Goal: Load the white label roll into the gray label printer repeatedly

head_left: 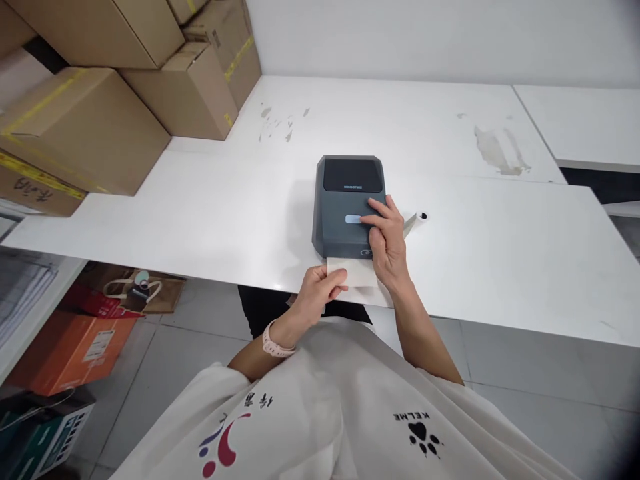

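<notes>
A dark grey label printer [340, 233] stands on the white table near its front edge. A strip of blank label paper [363, 273] sticks out of the printer's near side. My left hand [317, 290] pinches the left end of that strip between thumb and fingers. My right hand [387, 243] lies over the printer's right front corner, its fingers spread. One fingertip touches the right end of the light strip-shaped button [353, 219] on the lid. Just right of the printer is a small white paper roll [420, 217] with a dark core, partly hidden by my right hand.
Cardboard boxes [190, 93] are stacked at the table's back left. Under the left side sit an orange box [75, 347] and a brown paper bag [160, 290]. The white table [500, 253] runs to the right, with a gap at its far right end.
</notes>
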`<state>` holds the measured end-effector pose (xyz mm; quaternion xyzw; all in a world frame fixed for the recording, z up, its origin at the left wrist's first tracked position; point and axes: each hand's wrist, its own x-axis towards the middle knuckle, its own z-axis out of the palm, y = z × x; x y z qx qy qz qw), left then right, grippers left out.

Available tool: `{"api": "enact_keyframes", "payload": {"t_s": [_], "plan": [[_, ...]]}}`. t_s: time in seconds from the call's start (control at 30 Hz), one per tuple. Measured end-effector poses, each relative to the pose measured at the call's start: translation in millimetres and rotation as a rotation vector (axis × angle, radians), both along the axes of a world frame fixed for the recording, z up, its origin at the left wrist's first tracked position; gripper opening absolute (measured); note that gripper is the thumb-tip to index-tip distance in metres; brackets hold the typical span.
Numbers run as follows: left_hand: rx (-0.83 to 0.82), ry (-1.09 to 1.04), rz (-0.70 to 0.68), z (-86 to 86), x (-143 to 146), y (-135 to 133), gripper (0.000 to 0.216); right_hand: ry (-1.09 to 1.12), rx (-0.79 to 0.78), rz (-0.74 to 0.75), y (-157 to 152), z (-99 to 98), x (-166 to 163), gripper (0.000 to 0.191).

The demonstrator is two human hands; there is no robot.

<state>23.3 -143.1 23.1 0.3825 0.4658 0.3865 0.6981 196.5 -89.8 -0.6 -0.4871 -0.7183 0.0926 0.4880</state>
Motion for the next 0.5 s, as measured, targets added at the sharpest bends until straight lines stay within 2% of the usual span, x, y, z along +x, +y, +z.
{"api": "enact_keyframes", "payload": {"t_s": [0.13, 0.2, 0.23, 0.33, 0.37, 0.4, 0.43, 0.5], "plan": [[0.086, 0.089, -0.088, -13.0, -11.3, -7.0, 0.051, -0.169, 0.008, 0.0, -2.5, 4.7, 7.2, 0.039], [0.19, 0.143, -0.049, -21.7, -20.2, -6.4, 0.054, -0.247, -0.015, -0.012, -4.2, 9.6, 9.0, 0.039], [0.265, 0.178, 0.039, -25.1, -23.9, -4.4, 0.054, -0.277, -0.031, -0.025, -4.6, 12.6, 9.1, 0.039], [0.491, 0.291, 0.46, -29.5, -28.6, 7.1, 0.038, -0.322, -0.075, -0.061, -3.6, 20.1, 6.4, 0.036], [0.538, 0.325, 0.556, -29.3, -27.9, 11.6, 0.029, -0.322, -0.089, -0.062, -3.1, 20.9, 5.1, 0.035], [0.561, 0.349, 0.59, -28.7, -26.4, 15.8, 0.027, -0.315, -0.099, -0.059, -3.1, 20.3, 3.9, 0.034], [0.558, 0.358, 0.564, -27.8, -24.4, 19.0, 0.035, -0.3, -0.103, -0.057, -3.9, 18.3, 2.9, 0.034], [0.499, 0.329, 0.399, -26.7, -20.2, 22.1, 0.058, -0.238, -0.084, -0.071, -8.6, 9.8, 1.3, 0.034]]}}
